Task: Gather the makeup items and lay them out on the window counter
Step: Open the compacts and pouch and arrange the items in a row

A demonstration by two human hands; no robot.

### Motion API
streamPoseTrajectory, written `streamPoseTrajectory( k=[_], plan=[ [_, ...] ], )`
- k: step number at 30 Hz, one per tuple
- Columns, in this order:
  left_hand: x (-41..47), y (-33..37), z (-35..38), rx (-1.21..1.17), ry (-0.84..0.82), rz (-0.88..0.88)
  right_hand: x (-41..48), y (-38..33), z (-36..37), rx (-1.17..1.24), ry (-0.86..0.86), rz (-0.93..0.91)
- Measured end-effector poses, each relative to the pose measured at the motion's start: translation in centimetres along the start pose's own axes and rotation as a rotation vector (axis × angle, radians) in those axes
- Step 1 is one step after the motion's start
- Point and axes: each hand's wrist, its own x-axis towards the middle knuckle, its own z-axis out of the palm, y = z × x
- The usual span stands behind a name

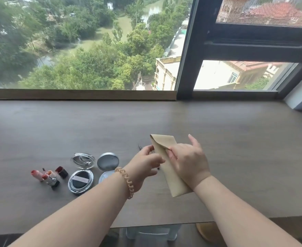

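Where hands [171,161] overlap, pouch [164,148] half hidden

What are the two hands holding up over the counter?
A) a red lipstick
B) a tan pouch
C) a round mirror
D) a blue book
B: the right hand and left hand both grip a flat tan pouch, while the lipsticks and round compacts lie on the counter to the left.
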Motion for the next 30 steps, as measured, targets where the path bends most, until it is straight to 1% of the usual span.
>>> streamPoseTrajectory(
  k=[1,3,7,10,13,17,22,27,30],
  plan=[
    [-0.7,1.2,0.0,-0.078,-0.058,0.018,0.8,-1.2,-0.9,0.05,0.031,0.001],
    [-2.2,3.0,-0.4,-0.132,-0.117,0.083,1.9,-3.3,-2.4,0.154,0.04,0.016],
    [-4.7,4.4,-3.1,-0.13,-0.154,0.163,3.4,-5.2,-5.1,0.418,-0.104,0.105],
    [-6.4,5.0,-4.8,-0.134,-0.142,0.173,3.8,-6.0,-6.4,0.503,-0.188,0.075],
    [-7.9,5.4,-5.7,-0.142,-0.189,0.195,4.4,-7.5,-7.1,0.45,-0.194,-0.003],
    [-8.9,5.8,-6.1,-0.164,-0.207,0.231,5.1,-9.1,-7.3,0.299,-0.059,-0.151],
    [-9.8,6.2,-6.7,-0.146,-0.195,0.257,5.9,-9.9,-8.0,0.269,-0.019,-0.157],
    [-10.5,6.5,-7.4,-0.152,-0.19,0.245,5.8,-11.5,-7.7,0.184,0.083,-0.258],
    [-10.8,6.5,-8.1,-0.136,-0.177,0.216,5.7,-12.4,-7.4,0.212,0.075,-0.228]
  ],
)
